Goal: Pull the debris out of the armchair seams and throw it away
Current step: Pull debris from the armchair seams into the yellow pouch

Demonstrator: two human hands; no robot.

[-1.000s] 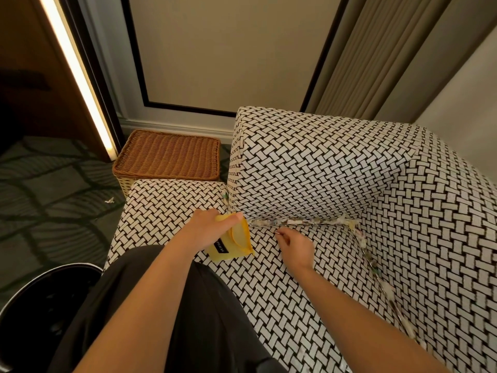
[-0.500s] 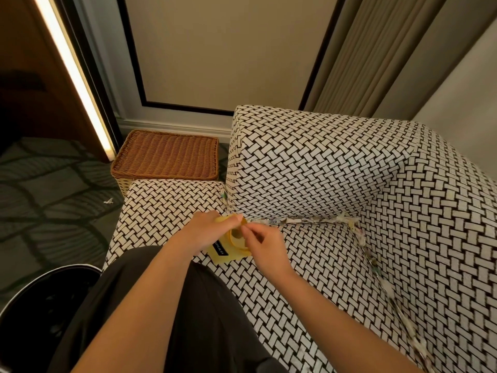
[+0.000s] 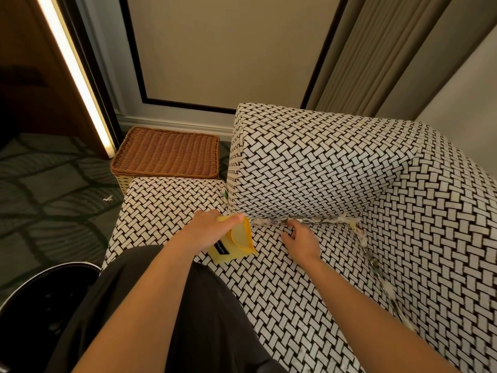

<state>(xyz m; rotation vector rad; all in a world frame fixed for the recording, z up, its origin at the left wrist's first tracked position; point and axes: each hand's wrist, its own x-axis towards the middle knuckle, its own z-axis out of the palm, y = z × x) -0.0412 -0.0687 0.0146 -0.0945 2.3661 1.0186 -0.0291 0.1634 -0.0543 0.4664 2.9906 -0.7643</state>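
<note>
The armchair (image 3: 336, 168) has black-and-white woven upholstery. Pale scraps of debris (image 3: 317, 219) line the seam between seat and armrest, and more debris runs down the seam along the backrest (image 3: 376, 270). My left hand (image 3: 207, 232) grips a small yellow pouch (image 3: 236, 244) on the seat and holds its mouth open. My right hand (image 3: 301, 238) is at the seam just right of the pouch, its curled fingertips on the debris; whether it pinches a piece is hidden.
A brown wicker basket (image 3: 166, 154) stands on the floor behind the seat's front corner. A black round bin (image 3: 40, 300) is at the lower left. One white scrap (image 3: 108, 198) lies on the patterned carpet. My dark-clothed leg (image 3: 166, 305) rests on the seat.
My right hand went from the seam to the pouch mouth, then back right to the seam. The left hand kept holding the pouch in place.
</note>
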